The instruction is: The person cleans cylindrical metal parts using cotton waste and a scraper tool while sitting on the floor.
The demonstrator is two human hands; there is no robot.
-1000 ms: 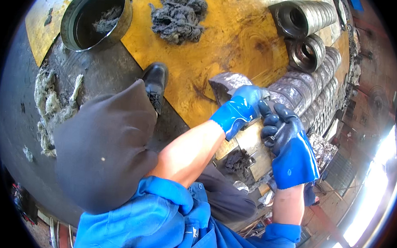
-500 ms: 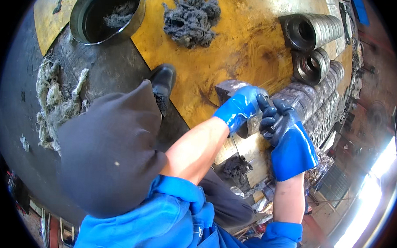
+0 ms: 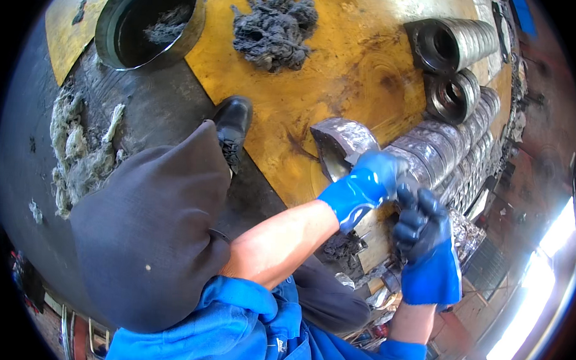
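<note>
My left hand [image 3: 373,180], in a wet blue rubber glove, reaches in over the near end of a row of greasy metal rings [image 3: 435,144]. Its fingers are smeared by motion. Just below and to the right is my right hand [image 3: 422,232], in a blue glove with dark wet fingers. Those fingers are curled inward close to the left glove, and whatever they grip, if anything, is hidden. A curved, half-ring metal piece [image 3: 348,136] rests on the yellow sheet [image 3: 349,74] just beyond my left hand, apart from the row.
A round metal pan [image 3: 106,40] holds dark liquid and a grey rag clump. Grey fibre waste [image 3: 274,30] lies on the yellow sheet, pale waste [image 3: 73,141] on the dark floor at left. More ring stacks [image 3: 454,46] stand at right. A dark shoe [image 3: 233,121] is near the middle.
My left hand has moved right and down, uncovering more of the half-ring piece. My right hand has shifted down and slightly right, its fingers still curled.
</note>
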